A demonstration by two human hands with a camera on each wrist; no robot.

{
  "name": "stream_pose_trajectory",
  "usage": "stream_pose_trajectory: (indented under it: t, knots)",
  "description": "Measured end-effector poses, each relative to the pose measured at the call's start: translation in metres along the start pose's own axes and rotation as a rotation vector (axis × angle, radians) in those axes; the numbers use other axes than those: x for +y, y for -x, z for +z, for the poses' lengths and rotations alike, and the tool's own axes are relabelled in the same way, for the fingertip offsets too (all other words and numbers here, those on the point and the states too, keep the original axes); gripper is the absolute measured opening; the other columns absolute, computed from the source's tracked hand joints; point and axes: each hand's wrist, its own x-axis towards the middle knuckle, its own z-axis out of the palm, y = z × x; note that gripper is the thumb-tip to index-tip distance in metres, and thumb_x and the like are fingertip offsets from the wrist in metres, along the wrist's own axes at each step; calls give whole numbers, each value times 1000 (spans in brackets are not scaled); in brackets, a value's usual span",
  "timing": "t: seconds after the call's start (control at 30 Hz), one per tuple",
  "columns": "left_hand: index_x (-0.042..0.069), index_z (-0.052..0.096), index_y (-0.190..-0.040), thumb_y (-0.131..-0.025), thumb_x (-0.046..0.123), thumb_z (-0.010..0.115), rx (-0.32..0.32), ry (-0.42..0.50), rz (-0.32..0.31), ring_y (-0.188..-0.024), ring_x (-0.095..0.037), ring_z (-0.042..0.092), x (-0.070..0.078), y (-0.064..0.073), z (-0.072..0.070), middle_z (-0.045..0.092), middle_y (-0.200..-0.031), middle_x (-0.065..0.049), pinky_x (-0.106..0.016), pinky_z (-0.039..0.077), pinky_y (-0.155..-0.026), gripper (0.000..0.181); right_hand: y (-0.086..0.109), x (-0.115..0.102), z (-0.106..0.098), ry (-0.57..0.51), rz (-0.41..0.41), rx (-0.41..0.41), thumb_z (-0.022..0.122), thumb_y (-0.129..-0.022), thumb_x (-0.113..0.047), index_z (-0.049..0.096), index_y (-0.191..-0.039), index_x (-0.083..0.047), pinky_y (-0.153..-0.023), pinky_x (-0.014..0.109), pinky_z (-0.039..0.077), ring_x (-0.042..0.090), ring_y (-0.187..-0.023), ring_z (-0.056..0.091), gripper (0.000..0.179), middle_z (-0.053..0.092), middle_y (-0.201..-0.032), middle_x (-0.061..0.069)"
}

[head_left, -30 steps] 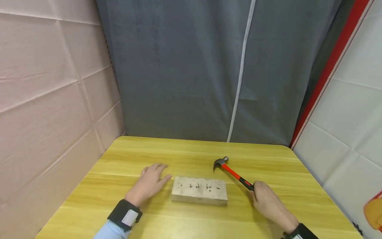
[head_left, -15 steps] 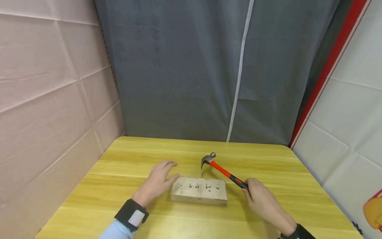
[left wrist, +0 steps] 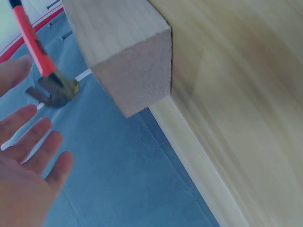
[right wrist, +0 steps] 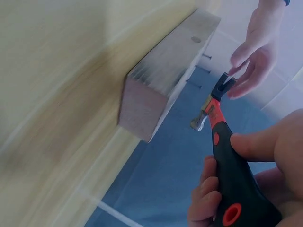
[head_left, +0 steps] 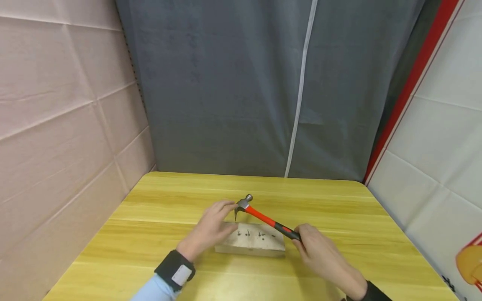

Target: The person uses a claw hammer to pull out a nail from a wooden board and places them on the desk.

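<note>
A claw hammer (head_left: 261, 217) with a red and black handle slants over the far side of a pale wooden block (head_left: 250, 252). My right hand (head_left: 324, 253) grips the handle's black end, thumb along it in the right wrist view (right wrist: 258, 144). Several nails (head_left: 247, 233) stick up from the block's top, alongside dark marks. With fingers spread and slightly bent, my left hand (head_left: 210, 229) hovers at the block's left end, covering that corner in the head view. Its fingertips are right beside the hammer's head (left wrist: 54, 90), claw pointing down.
The block rests on a yellow wood-grain table (head_left: 180, 188). A grey curtain (head_left: 226, 92) hangs behind the table's far edge. Pale cloth (head_left: 64, 125) lines the left side and a white panel (head_left: 444, 146) the right.
My right hand has carried the hammer leftward, bringing its head from right of the block to over its left part. My left hand has moved right, toward the hammer's head.
</note>
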Motion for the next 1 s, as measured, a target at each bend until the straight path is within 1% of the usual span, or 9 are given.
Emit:
stream_pose_trajectory:
  t: [0.07,0.17,0.27,0.37,0.5,0.63,0.73,0.87,1.0]
  knots:
    - [1,62,-134,-83,16,88,27,-9,51,-126,-32,55,1,-2,3,60,-135,-16,-53,46,-106,59,0,-4,0,-2,-24,4,76,-94,-8,63,-100,-10,-55,23,41,6,-69,43,14,52,-83,-7]
    - [2,66,-129,-80,14,90,66,-30,120,-120,-29,59,2,-5,5,64,-128,-13,-49,50,-101,56,0,-8,-1,-14,-60,-6,75,-94,-9,63,-102,-9,-55,23,42,5,-69,43,14,53,-85,-7]
    - [3,69,-125,-79,12,91,87,-49,156,-117,-26,60,2,-6,7,65,-124,-9,-46,52,-99,51,0,-12,-1,-38,-77,-24,74,-95,-9,62,-103,-9,-56,23,42,4,-70,44,14,54,-86,-7]
    - [6,71,-123,-79,11,91,83,-62,159,-117,-24,60,2,-5,8,66,-124,-6,-44,52,-99,49,-1,-15,-2,-61,-77,-40,73,-96,-10,62,-104,-10,-57,23,42,5,-71,44,13,52,-86,-8]
    - [9,72,-122,-79,11,91,68,-65,147,-118,-23,60,3,-5,9,67,-123,-2,-44,52,-100,48,-1,-17,-3,-82,-83,-54,71,-97,-9,62,-104,-11,-58,23,41,5,-72,44,12,51,-86,-10]
    - [9,74,-119,-78,8,91,68,-69,153,-116,-22,61,5,-5,10,69,-119,-2,-42,53,-99,45,-1,-17,-2,-86,-98,-59,72,-97,-9,62,-104,-11,-60,23,42,6,-73,45,12,51,-86,-10]
    - [9,75,-117,-77,6,91,63,-76,155,-114,-22,62,6,-5,10,70,-117,-1,-40,54,-97,44,0,-18,-1,-83,-125,-47,72,-96,-10,62,-104,-12,-60,23,42,5,-74,45,13,50,-86,-11]
    - [9,77,-113,-77,6,91,70,-80,176,-106,-19,62,5,-3,12,70,-110,1,-38,55,-91,39,1,-18,1,-75,-164,-24,72,-96,-11,61,-103,-13,-60,22,41,5,-74,44,13,49,-86,-12]
    - [9,78,-106,-76,6,91,105,-79,215,-97,-16,63,4,-2,14,70,-102,3,-33,54,-80,33,2,-18,1,-78,-172,-30,72,-97,-12,61,-103,-13,-59,21,40,4,-73,43,12,48,-86,-13]
